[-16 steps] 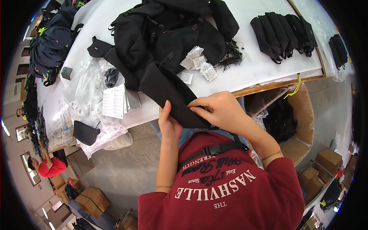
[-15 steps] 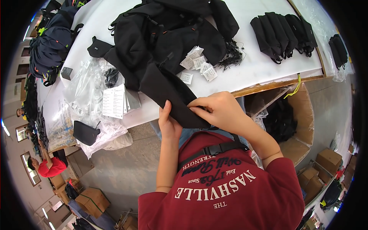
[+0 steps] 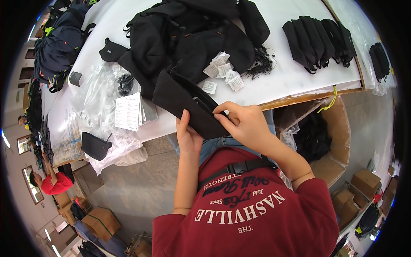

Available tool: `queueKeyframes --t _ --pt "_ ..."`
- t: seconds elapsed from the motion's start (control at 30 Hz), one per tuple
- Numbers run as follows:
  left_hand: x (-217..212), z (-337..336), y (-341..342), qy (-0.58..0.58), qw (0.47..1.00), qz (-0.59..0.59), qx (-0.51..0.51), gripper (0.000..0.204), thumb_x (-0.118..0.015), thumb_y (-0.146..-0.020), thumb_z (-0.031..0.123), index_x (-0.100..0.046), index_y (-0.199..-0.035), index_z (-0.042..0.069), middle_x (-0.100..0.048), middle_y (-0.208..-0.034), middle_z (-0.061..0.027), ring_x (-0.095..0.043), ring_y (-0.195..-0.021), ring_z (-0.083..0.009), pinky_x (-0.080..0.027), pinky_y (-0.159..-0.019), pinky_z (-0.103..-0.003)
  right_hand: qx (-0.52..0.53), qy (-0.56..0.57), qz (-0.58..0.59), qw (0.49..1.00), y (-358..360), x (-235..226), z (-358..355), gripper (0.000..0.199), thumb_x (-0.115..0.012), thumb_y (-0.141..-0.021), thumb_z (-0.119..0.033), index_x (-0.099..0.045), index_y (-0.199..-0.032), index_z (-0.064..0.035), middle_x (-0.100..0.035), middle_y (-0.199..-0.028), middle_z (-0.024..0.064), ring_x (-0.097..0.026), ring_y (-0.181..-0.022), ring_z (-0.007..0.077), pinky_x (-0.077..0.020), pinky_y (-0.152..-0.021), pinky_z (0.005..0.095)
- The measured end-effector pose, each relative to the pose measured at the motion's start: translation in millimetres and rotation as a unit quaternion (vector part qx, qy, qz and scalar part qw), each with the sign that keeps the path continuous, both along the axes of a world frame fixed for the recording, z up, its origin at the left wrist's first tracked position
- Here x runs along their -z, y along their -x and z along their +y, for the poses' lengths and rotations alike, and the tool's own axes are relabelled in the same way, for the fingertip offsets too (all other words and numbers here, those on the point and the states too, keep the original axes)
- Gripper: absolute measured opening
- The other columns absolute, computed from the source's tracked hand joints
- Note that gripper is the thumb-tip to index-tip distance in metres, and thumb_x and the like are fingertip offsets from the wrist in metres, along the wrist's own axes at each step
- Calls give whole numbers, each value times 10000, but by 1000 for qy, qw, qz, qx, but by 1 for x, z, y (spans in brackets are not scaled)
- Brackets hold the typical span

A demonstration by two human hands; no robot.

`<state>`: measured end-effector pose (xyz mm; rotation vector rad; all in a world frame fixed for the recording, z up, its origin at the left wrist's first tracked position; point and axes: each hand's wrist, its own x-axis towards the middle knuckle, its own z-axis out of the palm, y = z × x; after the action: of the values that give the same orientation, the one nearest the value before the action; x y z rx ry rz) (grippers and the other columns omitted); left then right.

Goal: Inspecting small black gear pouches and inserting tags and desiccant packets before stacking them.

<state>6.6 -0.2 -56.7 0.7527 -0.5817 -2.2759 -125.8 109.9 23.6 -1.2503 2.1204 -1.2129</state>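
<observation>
A black fabric pouch (image 3: 184, 100) is held in front of my waist, tilted, with its long top opening parted. My left hand (image 3: 189, 136) grips its near left side, thumb on the outer face and fingers underneath. On the opening's right edge, my right hand (image 3: 242, 122) pinches the fabric between thumb and fingers. Just beyond lies a heap of black pouches (image 3: 150, 47) on the white table (image 3: 274, 88). Small white labels (image 3: 222, 68) lie in a loose pile beside a bunch of black strings (image 3: 262, 62).
Clear plastic bags (image 3: 96, 94) and printed white cards (image 3: 128, 112) lie at left, near a small black pouch (image 3: 96, 145). Black pouches (image 3: 314, 40) stand in a row at right. Below the edge is an open carton (image 3: 338, 128). A person in red (image 3: 58, 184) works at far left.
My right hand has drawn the pouch's right edge outward, so the opening gapes wider and some of the inside shows. The left hand keeps its grip in nearly the same place.
</observation>
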Motion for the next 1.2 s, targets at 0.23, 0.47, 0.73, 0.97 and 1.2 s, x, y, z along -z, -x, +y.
queueKeyframes --t 0.23,0.47,0.73,0.97,1.2 --pt "5 -1 -4 96 993 19 66 485 -596 -893 231 -416 -1303 46 -545 -1228 -105 -550 -1108 -236 -447 -974 -372 -44 88 31 995 -5 11 -11 90 -658 -814 -96 -599 -877 -72 -420 -449 42 -401 -363 127 -285 -405 281" --pt "-13 -7 1 -5 999 -10 -53 508 -664 -816 85 -445 -1271 36 -570 -1175 -96 -570 -1069 -228 -476 -949 -358 99 87 -107 985 -15 29 -7 148 -563 -916 -141 -448 -949 -53 -466 -434 73 -453 -350 213 -292 -402 325" --pt "-17 -4 -2 74 995 -8 -70 412 -614 -859 152 -509 -1238 27 -604 -1158 -95 -577 -1075 -241 -456 -965 -392 83 67 -265 958 -2 57 -12 141 -549 -932 -154 -443 -942 -62 -445 -425 17 -385 -350 94 -223 -398 278" --pt "-10 -6 -3 4 1000 -10 -23 364 -576 -893 165 -522 -1216 6 -599 -1172 -113 -587 -1058 -244 -467 -940 -390 41 72 -534 841 -8 67 -14 154 -576 -928 -192 -461 -946 -93 -401 -512 -79 -307 -422 13 -201 -409 214" --pt "-20 -2 2 84 996 -24 15 426 -584 -881 112 -444 -1271 13 -592 -1143 -115 -598 -1015 -243 -498 -897 -369 30 79 -476 875 16 60 -14 144 -554 -940 -202 -523 -972 -65 -503 -614 -41 -438 -555 20 -314 -497 193"
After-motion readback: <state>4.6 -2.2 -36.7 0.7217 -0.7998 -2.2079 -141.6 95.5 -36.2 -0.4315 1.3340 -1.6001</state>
